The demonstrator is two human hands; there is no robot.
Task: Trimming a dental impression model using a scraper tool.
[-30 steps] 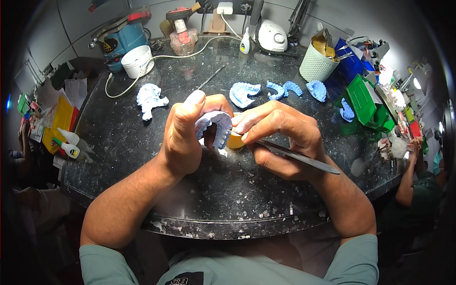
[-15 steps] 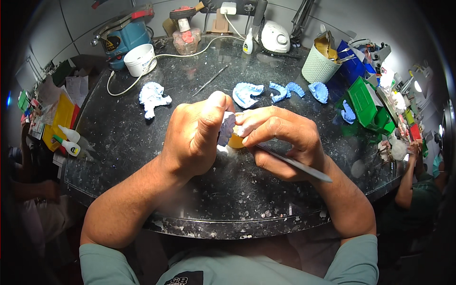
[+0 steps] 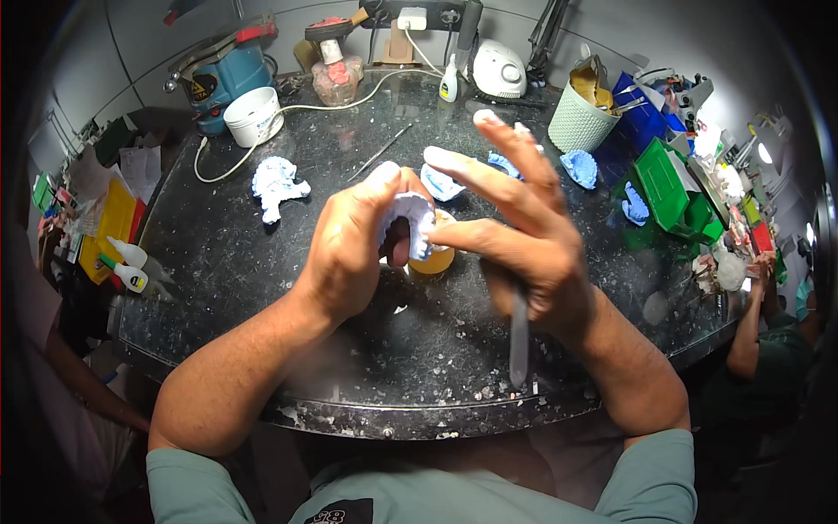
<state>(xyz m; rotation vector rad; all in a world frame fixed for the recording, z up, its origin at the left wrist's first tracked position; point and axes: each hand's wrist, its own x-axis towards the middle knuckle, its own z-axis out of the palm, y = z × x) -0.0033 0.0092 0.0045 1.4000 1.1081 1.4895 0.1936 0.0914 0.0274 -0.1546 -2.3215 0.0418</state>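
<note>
My left hand (image 3: 343, 249) is closed round a pale bluish-white dental cast (image 3: 421, 234), a horseshoe with tooth shapes, held above the middle of the bench. My right hand (image 3: 537, 240) has its upper fingers spread, and its index fingertip is at the cast's right side. A flat grey metal tool, like a knife or spatula (image 3: 519, 349), is tucked in my right palm and points down towards me. Just under the cast shows a round amber piece (image 3: 432, 261), its support partly hidden. Behind my fingers lie blue dental casts (image 3: 443, 185), partly covered.
The dark bench (image 3: 393, 367) is speckled with white crumbs. A whitish cast (image 3: 278, 188) and a thin metal instrument (image 3: 381, 151) lie beyond my left hand. A white tub (image 3: 253, 116), green bin (image 3: 668, 188) and pale basket (image 3: 580, 118) stand around. Other people are at both sides.
My right hand has lifted and spread its fingers, and its tool has swung to point downwards. The cast in my left hand has turned, so its horseshoe shape shows.
</note>
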